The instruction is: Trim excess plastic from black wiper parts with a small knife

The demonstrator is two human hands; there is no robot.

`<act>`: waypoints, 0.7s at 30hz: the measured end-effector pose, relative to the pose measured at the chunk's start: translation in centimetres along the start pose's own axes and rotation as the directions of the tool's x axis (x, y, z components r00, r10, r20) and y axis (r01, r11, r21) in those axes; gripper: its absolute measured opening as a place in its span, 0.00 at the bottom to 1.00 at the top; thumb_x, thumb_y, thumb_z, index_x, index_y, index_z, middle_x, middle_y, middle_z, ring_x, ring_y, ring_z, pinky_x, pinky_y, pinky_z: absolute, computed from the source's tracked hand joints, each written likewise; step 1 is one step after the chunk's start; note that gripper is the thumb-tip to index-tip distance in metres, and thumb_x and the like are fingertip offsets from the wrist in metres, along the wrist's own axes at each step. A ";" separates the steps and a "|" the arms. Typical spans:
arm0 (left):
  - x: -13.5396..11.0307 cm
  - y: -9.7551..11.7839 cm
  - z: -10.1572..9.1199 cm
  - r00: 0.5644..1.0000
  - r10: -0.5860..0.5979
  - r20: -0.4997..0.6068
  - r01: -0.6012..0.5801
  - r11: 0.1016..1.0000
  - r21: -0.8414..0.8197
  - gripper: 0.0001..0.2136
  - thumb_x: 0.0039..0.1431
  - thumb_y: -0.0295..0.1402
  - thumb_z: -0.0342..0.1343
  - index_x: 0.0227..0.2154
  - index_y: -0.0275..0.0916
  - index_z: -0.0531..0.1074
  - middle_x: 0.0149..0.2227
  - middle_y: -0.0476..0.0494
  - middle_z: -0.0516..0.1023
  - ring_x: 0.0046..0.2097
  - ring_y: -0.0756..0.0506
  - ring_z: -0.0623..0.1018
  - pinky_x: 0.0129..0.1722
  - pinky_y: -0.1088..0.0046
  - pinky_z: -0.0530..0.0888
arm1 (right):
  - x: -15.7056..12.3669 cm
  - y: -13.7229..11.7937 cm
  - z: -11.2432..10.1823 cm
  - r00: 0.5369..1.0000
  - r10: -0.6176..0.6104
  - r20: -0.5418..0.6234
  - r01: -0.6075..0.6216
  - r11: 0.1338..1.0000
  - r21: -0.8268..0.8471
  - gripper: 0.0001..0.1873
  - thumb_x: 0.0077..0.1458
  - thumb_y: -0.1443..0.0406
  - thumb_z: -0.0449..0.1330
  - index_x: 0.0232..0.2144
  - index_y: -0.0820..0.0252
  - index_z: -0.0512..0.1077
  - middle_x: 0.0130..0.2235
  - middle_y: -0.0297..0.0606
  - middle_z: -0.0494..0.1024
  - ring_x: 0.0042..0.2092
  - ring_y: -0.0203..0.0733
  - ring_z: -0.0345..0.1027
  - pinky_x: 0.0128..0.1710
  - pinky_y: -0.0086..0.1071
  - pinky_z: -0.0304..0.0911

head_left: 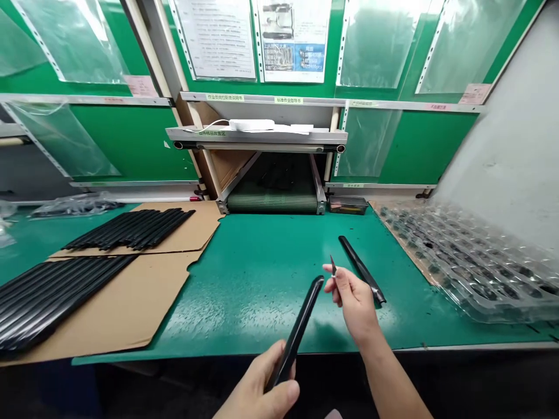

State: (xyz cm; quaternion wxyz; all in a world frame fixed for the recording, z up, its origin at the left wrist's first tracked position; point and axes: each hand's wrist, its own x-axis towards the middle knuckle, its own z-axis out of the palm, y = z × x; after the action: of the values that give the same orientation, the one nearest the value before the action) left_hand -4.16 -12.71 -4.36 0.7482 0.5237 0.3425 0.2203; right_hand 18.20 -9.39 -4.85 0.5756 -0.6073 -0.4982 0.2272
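My left hand [262,390] is closed round the near end of a long black plastic strip [301,323], which slants up and to the right over the table's front edge. My right hand [353,299] pinches a small thin pointed piece [333,266] between thumb and fingers, right beside the strip's far tip. A second black strip [360,267] lies flat on the green mat [262,273] just behind my right hand.
Rows of black strips [131,228] lie on cardboard sheets [131,291] at the left. Clear plastic blister trays [471,262] fill the right side. A small conveyor [273,201] opens at the back centre, with a small dark tray [348,204] beside it.
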 end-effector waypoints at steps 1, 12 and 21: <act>-0.1 0.0 -0.4 1.000 0.025 -0.006 -0.024 0.994 0.102 0.19 0.54 0.47 0.62 0.34 0.37 0.64 0.29 0.50 0.60 0.28 0.54 0.60 0.27 0.79 0.58 | -0.5 -0.3 -0.2 0.996 0.018 0.086 -0.022 0.999 0.047 0.27 0.66 0.48 0.47 0.46 0.61 0.76 0.26 0.37 0.73 0.24 0.35 0.61 0.23 0.29 0.58; 1.3 5.2 -4.3 0.900 0.358 0.249 -0.332 0.193 0.923 0.09 0.48 0.20 0.49 0.26 0.38 0.55 0.23 0.53 0.63 0.25 0.51 0.60 0.26 0.71 0.50 | -5.5 -4.1 0.2 0.839 -0.194 0.507 0.211 0.977 0.026 0.17 0.56 0.52 0.65 0.41 0.57 0.73 0.31 0.31 0.70 0.33 0.34 0.61 0.33 0.29 0.55; 4.6 6.8 -5.7 0.678 0.378 0.630 -0.568 -0.275 0.776 0.11 0.56 0.18 0.43 0.23 0.39 0.54 0.24 0.48 0.62 0.26 0.47 0.57 0.28 0.65 0.51 | -3.3 -5.3 -0.6 0.673 -0.240 0.700 0.471 0.869 -0.155 0.27 0.49 0.45 0.66 0.27 0.59 0.61 0.30 0.27 0.69 0.32 0.34 0.58 0.31 0.29 0.47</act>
State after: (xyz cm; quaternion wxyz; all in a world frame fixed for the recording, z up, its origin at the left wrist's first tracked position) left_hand -5.11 -3.56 -0.50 0.0205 0.9828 0.0996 0.1541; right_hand 15.60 -13.35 -0.72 0.2873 -0.4620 -0.8086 0.2238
